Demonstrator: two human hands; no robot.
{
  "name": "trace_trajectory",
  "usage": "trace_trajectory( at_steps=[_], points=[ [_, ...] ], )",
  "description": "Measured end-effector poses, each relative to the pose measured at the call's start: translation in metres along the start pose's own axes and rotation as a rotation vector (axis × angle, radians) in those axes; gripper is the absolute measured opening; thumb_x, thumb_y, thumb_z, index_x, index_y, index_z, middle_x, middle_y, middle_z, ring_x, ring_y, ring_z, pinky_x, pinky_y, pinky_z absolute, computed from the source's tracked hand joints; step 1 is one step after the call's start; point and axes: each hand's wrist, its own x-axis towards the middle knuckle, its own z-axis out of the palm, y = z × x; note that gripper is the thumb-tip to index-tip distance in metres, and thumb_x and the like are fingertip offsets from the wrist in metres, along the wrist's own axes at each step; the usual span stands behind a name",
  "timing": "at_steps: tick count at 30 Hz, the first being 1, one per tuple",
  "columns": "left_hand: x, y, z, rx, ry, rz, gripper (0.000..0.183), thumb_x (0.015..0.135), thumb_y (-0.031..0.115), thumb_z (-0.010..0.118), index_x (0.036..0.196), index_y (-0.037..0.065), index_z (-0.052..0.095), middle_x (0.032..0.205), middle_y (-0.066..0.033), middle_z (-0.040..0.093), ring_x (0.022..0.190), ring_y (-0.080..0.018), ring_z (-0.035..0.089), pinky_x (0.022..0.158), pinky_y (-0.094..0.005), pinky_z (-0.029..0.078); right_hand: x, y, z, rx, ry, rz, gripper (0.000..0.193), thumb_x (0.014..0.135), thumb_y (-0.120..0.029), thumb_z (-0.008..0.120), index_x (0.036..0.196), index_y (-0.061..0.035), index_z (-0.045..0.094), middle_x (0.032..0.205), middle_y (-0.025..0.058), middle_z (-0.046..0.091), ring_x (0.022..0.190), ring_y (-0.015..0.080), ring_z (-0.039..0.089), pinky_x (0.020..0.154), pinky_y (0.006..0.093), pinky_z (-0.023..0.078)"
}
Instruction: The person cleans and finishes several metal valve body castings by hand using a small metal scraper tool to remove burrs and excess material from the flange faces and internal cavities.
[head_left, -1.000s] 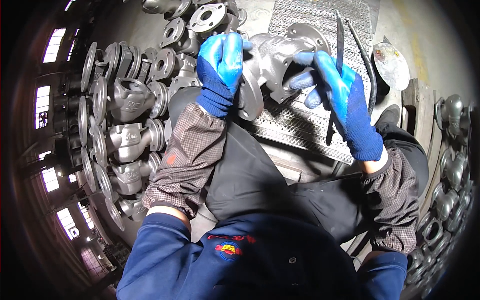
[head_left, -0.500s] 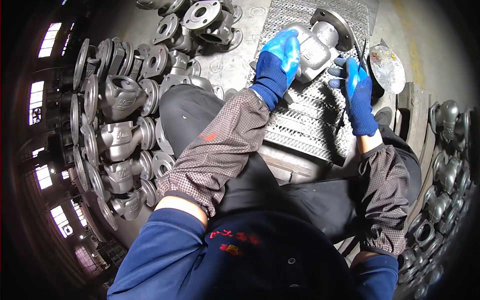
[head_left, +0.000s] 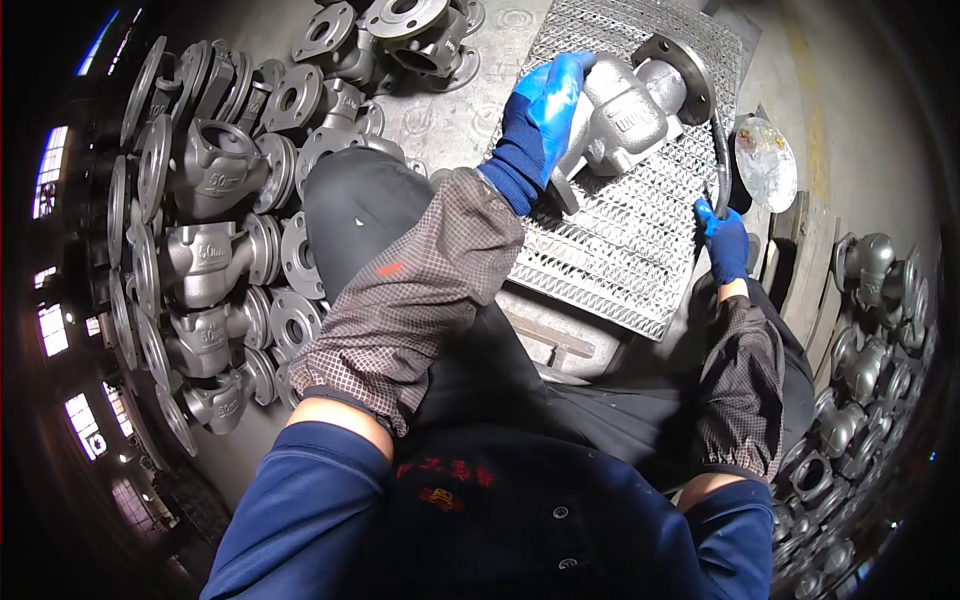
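Metal valve (head_left: pixel 628 118), lying on a gridded desk (head_left: pixel 610 275), held at its near end by the left hand (head_left: pixel 548 105), apparently for steadiness. Right hand (head_left: pixel 727 245), well apart, is at the black hose (head_left: pixel 724 160); whether it grips cannot be told, its fingers being partly hidden, as is the valve's underside.

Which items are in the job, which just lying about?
In the job: flanged casting, left hand on it; textured plate beneath; perhaps black hose, at right hand.

Apparently lying about: left-side castings; right-side castings; pale oval disc; wooden planks.
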Motion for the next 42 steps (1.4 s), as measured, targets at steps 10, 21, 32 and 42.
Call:
trace_trajectory(
  at_steps=[10,21,32,42],
  points=[
    [-0.060,0.027,0.050,-0.158,-0.036,-0.402,0.057,0.095,0.049,0.039,0.115,-0.001,0.058,0.100,-0.0138,0.065,0.088,-0.0178,0.062,0.076,-0.0276,0.047,-0.081,-0.132,-0.099,0.656,-0.127,-0.029,0.027,0.086,-0.028,0.064,0.085,-0.0011,0.065,0.068,0.0023,0.060,0.057,0.0087,0.051,0.057,0.0230,0.040],
    [-0.050,0.010,0.142,-0.754,-0.365,-0.670,0.066,0.088,0.060,0.042,0.113,0.000,0.051,0.087,-0.0091,0.059,0.071,-0.0189,0.056,0.060,-0.0278,0.044,-0.247,-0.099,-0.128,0.799,-0.338,-0.093,0.020,0.080,0.002,0.062,0.098,0.0026,0.054,0.096,0.0149,0.064,0.082,0.0194,0.064,0.074,0.0320,0.053],
    [-0.041,0.043,0.097,-0.289,-0.481,-0.200,0.051,0.098,0.039,0.039,0.110,-0.006,0.061,0.104,-0.0140,0.064,0.100,-0.0200,0.061,0.094,-0.0309,0.045,-0.184,-0.085,-0.120,0.524,-0.235,-0.157,0.022,0.086,-0.007,0.060,0.105,0.0026,0.062,0.089,0.0061,0.065,0.074,0.0119,0.061,0.067,0.0252,0.049],
    [-0.065,0.008,0.083,-0.117,-0.425,-0.285,0.054,0.096,0.045,0.041,0.115,-0.003,0.059,0.107,-0.0141,0.062,0.098,-0.0201,0.059,0.089,-0.0306,0.048,-0.152,-0.169,-0.052,-0.202,0.195,-0.635,0.031,0.070,-0.033,0.075,0.078,-0.0054,0.065,0.069,0.0125,0.061,0.065,0.0296,0.061,0.058,0.0403,0.048]
  ],
)
